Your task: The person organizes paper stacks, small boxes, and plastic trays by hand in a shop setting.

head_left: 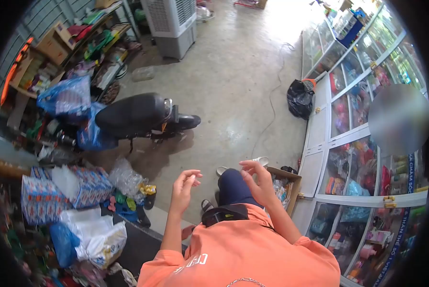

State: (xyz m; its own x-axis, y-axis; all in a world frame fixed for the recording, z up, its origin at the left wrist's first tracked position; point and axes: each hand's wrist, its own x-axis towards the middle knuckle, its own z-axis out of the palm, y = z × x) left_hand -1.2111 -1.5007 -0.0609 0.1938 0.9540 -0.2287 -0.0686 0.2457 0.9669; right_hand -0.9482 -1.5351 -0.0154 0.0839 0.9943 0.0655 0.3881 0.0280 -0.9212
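My left hand (185,187) is raised in front of me with its fingers curved and apart, holding nothing. My right hand (257,178) hovers over my right knee, fingers loosely bent and likewise holding nothing. Between them are my dark trouser leg (236,187) and a black waist pouch (224,215) against my orange shirt (243,248). A cardboard box (291,191) with packets in it stands just beyond my right hand. Clear plastic bags (126,178) lie on the left, some way from my left hand.
A parked motorbike (133,115) stands ahead on the left. Glass display cabinets (329,138) line the right side, with a black bag (300,99) beside them. An air cooler (171,24) is farther back. Stacked printed packs (44,198) and white sacks (97,237) crowd the near left.
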